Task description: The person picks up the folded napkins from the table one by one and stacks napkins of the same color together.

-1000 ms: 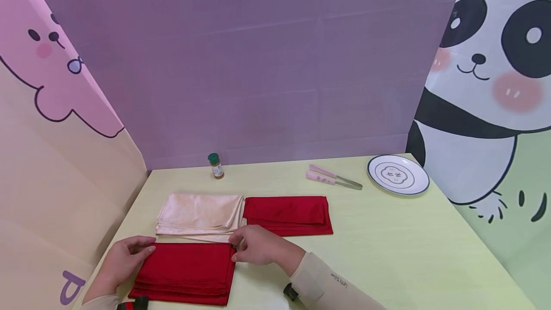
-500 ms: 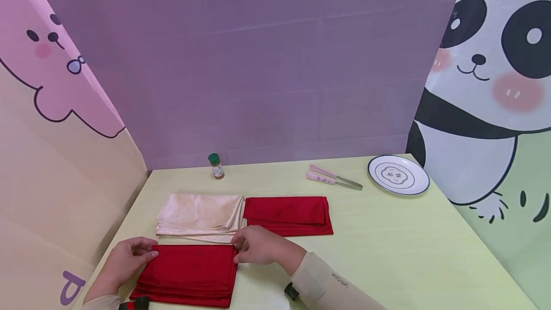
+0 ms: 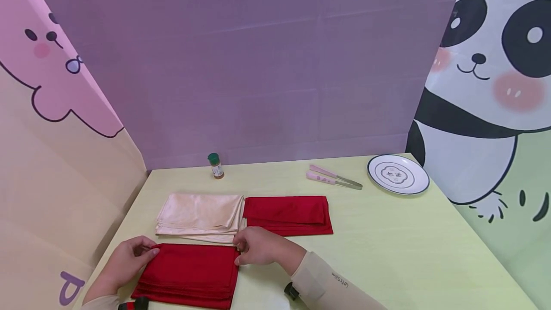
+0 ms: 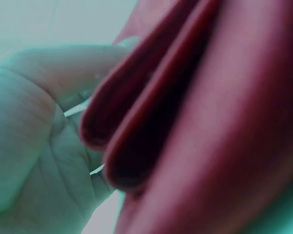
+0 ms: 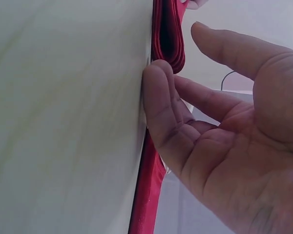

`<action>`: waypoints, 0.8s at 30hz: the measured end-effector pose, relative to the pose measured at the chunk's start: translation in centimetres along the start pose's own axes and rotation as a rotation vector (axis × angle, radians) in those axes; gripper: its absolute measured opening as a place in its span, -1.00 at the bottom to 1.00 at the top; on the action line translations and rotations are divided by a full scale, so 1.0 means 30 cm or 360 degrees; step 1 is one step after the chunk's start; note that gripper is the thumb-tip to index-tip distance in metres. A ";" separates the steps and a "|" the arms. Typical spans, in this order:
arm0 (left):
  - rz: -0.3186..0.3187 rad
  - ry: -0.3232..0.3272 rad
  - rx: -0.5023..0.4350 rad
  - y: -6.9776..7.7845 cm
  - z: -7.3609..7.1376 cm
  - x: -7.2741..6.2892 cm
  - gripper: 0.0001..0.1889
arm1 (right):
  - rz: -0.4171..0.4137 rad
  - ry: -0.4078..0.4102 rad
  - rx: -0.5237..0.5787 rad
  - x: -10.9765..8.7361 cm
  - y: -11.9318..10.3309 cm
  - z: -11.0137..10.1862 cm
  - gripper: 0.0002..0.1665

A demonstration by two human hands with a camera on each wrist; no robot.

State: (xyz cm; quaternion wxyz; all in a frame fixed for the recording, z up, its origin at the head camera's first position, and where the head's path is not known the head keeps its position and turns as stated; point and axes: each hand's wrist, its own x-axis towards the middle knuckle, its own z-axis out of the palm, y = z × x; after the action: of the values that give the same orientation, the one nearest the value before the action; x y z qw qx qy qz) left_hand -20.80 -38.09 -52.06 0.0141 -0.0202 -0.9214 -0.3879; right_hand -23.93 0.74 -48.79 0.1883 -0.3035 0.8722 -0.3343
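Observation:
A folded red cloth [image 3: 189, 267] lies at the front left, its layers stacked flat. At its far left corner my left hand [image 3: 126, 257] pinches the edge between thumb and fingers. The left wrist view shows the cloth's folds [image 4: 132, 117] close up, with the fingers partly hidden behind them. At the far right corner is my right hand [image 3: 260, 247]. Its bent fingertips [image 5: 156, 73] touch the fold, while the thumb [image 5: 224, 46] stands a little above the cloth. Just behind lie a folded cream satin cloth [image 3: 200, 212] and a second folded red cloth [image 3: 286, 210].
A small green-capped jar [image 3: 216, 166] stands at the back of the pale table [image 3: 387, 252]. Pink-handled tongs [image 3: 333, 177] and a white plate with a dark rim [image 3: 398, 174] lie toward the back right. A purple backdrop [image 3: 280, 85] rises behind.
The front red cloth has slid slightly to the right, and both hands have shifted right with it. The other cloths and the things at the back have stayed put.

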 end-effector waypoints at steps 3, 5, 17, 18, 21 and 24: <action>0.0041 0.0007 -0.0112 -0.007 0.006 0.005 -0.91 | 0.0005 0.0000 -0.0007 -0.001 0.001 0.000 -0.74; 0.0085 0.0004 -0.0187 -0.008 0.008 0.010 -0.92 | 0.0009 0.0009 -0.0009 -0.001 0.001 0.001 -0.73; 0.0429 0.0091 -0.0449 -0.013 0.023 0.014 -0.85 | 0.0048 0.0018 -0.0024 -0.007 -0.003 0.001 -0.78; 0.0440 0.0097 -0.0460 -0.009 0.024 0.013 -0.84 | 0.0054 0.0015 -0.0022 -0.007 -0.003 0.002 -0.81; 0.0453 0.0121 -0.0484 0.007 0.024 0.007 -0.84 | 0.0063 0.0011 -0.0019 -0.010 -0.004 0.002 -0.86; 0.0422 0.0133 -0.0481 0.022 0.021 0.003 -0.85 | 0.0050 0.0015 -0.0023 -0.012 -0.001 0.003 -0.81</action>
State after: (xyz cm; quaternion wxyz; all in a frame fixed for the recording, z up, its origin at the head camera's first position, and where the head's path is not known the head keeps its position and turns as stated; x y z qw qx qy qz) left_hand -20.85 -37.17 -52.01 0.1001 -0.1270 -0.8406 -0.5170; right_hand -23.60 0.91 -48.78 0.1871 -0.2894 0.8802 -0.3264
